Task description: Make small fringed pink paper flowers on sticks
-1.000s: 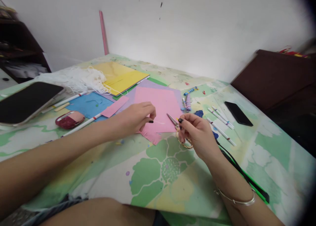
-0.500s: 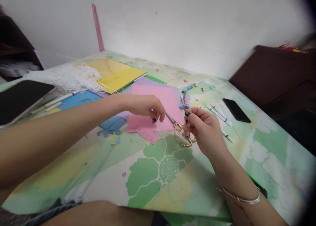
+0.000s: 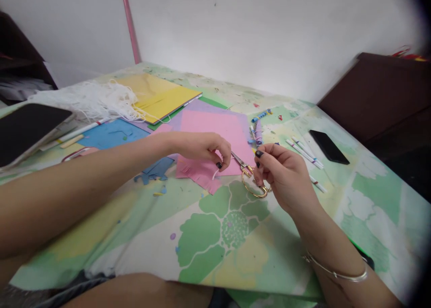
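Observation:
My left hand (image 3: 213, 147) hovers over the pink paper (image 3: 222, 124), finger and thumb pinched on a short white string (image 3: 215, 174) whose end hangs below the fingertips. My right hand (image 3: 284, 173) is closed in a pinch to the right of the gold-handled scissors (image 3: 243, 163); what it holds, if anything, cannot be made out. The scissors lie with their blades on the pink paper and their handles partly hidden by my right fingers. A fringed pink strip (image 3: 202, 178) lies at the paper's near edge.
White string lies in a heap (image 3: 90, 99) beside the yellow paper (image 3: 168, 99). Blue paper (image 3: 111, 134) and scraps lie at left. Rolled purple paper (image 3: 258, 132), several white markers (image 3: 305, 153) and a black phone (image 3: 329, 147) are at right. A dark tablet-like slab (image 3: 30, 128) sits far left.
Both hands keep their pinched poses and have shifted slightly right in the picture as the view moved. The white string end now shows more clearly below my left fingertips.

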Demonstrator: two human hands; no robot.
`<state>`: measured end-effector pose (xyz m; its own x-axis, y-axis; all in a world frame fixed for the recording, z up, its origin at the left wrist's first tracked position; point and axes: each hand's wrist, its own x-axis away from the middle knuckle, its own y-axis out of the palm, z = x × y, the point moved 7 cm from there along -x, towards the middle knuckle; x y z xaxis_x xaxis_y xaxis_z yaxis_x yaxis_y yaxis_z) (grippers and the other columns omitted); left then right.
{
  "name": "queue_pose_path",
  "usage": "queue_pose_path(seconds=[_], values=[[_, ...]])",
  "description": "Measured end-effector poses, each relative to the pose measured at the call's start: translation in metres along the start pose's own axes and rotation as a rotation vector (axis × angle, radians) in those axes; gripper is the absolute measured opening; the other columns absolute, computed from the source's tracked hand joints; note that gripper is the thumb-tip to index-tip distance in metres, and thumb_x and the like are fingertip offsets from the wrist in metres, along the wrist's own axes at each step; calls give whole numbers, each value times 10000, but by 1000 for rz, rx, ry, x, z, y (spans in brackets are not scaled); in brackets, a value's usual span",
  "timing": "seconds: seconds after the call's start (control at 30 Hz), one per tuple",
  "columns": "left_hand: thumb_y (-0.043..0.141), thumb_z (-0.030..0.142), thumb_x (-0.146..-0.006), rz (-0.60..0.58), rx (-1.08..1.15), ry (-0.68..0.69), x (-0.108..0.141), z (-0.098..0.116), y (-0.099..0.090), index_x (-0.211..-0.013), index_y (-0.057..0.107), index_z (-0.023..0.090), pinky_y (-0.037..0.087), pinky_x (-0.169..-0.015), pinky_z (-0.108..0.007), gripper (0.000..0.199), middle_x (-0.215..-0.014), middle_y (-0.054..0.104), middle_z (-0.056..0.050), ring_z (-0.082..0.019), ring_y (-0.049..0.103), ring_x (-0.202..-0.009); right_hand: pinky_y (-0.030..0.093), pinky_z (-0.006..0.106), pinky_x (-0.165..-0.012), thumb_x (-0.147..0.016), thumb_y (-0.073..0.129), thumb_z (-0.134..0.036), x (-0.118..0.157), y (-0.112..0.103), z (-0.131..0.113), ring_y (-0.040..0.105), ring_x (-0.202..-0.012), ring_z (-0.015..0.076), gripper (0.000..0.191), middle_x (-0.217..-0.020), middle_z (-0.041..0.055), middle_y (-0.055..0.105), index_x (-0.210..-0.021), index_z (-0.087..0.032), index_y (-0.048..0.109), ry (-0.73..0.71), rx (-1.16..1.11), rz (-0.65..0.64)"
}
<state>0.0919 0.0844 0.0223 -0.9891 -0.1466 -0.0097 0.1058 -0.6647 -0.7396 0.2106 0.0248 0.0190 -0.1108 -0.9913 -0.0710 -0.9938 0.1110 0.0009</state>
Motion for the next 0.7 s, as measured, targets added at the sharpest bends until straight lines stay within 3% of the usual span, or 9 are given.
queue_pose_path(seconds=[0.13, 0.37, 0.53, 0.7], values=[[495, 88, -766, 54, -65, 17, -2, -6, 9, -653, 690, 244, 411, -779, -281, 273, -816, 615, -44, -189, 540, -863, 341, 173, -341, -740, 588, -203, 2, 4, 4, 470, -325, 80, 49, -411, -53, 516, -722, -167, 559, 38, 46, -36], [441, 84, -812, 116, -148, 57, 2, -13, 14, -728, 688, 239, 384, -819, -292, 303, -848, 595, -46, -186, 510, -895, 329, 138, -291, -707, 553, -175, 15, 26, 31, 475, -292, 72, 70, -387, -73, 480, -640, -169, 533, 246, 194, -221], [417, 94, -835, 159, -159, 75, 1, -12, 16, -738, 672, 224, 390, -816, -293, 302, -831, 597, -49, -183, 505, -891, 389, 159, -280, -683, 531, -155, 20, 35, 44, 527, -304, 104, 69, -407, -73, 480, -623, -183, 512, 336, 212, -234], [421, 71, -830, 200, -145, 107, 2, -10, 19, -742, 654, 204, 399, -788, -269, 283, -808, 598, -43, -166, 510, -856, 365, 152, -236, -682, 497, -149, 22, 43, 50, 533, -280, 119, 73, -394, -76, 472, -620, -186, 505, 385, 177, -229]])
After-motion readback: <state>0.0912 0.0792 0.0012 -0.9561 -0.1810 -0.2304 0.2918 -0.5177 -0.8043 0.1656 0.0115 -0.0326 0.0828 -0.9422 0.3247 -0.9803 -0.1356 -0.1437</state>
